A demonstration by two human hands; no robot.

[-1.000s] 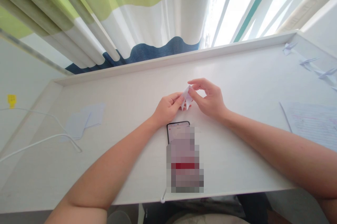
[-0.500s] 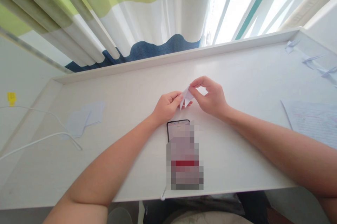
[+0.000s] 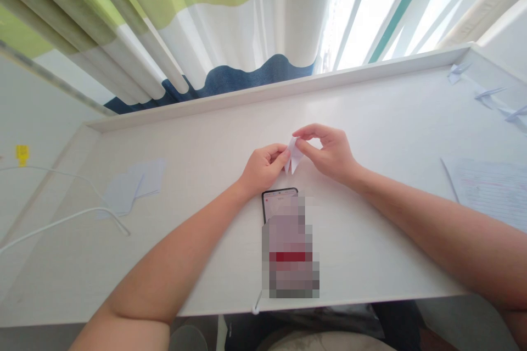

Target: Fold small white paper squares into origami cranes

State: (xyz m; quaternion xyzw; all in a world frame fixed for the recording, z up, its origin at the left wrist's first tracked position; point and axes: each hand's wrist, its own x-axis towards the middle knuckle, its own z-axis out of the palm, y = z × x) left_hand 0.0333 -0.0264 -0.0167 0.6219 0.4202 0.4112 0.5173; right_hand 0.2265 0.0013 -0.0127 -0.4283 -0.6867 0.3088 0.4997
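A small folded white paper piece hangs just above the white table, near its middle. My left hand pinches its left side with curled fingers. My right hand pinches its upper right part between thumb and forefinger. Two pointed tips of the paper aim down toward me. A phone lies flat right below both hands, its screen lit.
Loose white paper squares lie at the left, with a white cable running past them. Several folded paper figures stand at the far right, and a lined sheet lies below them. A raised rim and curtains close off the back.
Both hands stay on the paper; the right fingers shifted their pinch slightly and the paper's tips turned a little. The view moved marginally.
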